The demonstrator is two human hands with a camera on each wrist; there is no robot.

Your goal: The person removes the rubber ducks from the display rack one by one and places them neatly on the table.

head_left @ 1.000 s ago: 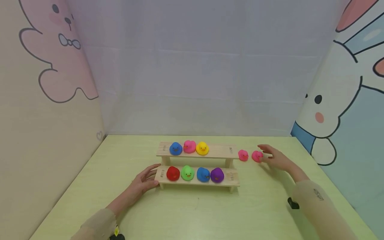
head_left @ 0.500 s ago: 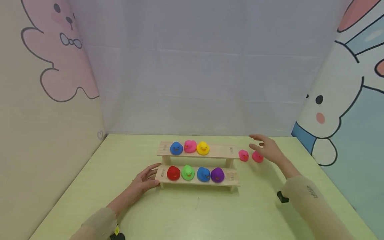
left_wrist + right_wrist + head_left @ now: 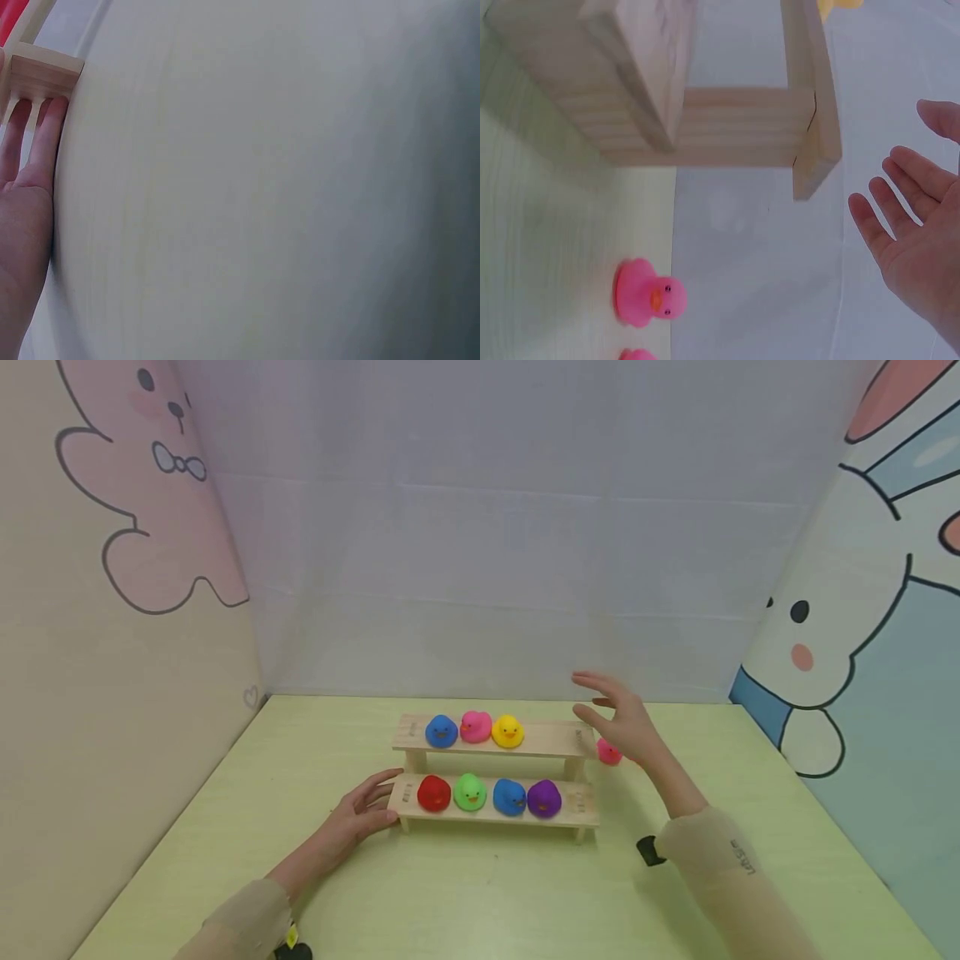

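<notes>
A two-tier wooden stand (image 3: pixel 480 819) sits on the table with rubber ducks along both tiers. My left hand (image 3: pixel 358 814) rests against its left end, thumb at the front corner; the left wrist view shows straight fingers (image 3: pixel 49 139) touching the wood. The upper tier (image 3: pixel 547 739) bears a blue duck (image 3: pixel 441 732), a pink duck (image 3: pixel 476 727) and a yellow duck (image 3: pixel 508 732). Below are a red duck (image 3: pixel 434 794), a green duck (image 3: pixel 470 792), another blue duck (image 3: pixel 509 797) and a purple duck (image 3: pixel 544 798). Over the upper tier's right end, my right hand (image 3: pixel 621 720) is raised, fingers spread, holding nothing.
Beside the stand's right end, a loose pink duck (image 3: pixel 643 292) stands on the pale table (image 3: pixel 480 893). Another pink duck (image 3: pixel 637 354) is partly cut off in the right wrist view. A pale curtain (image 3: pixel 450 568) hangs behind, with printed side panels (image 3: pixel 907 693).
My right hand has moved left and up, from beside the outer pink duck to over the stand's right end, empty. My left hand and the ducks have stayed in place.
</notes>
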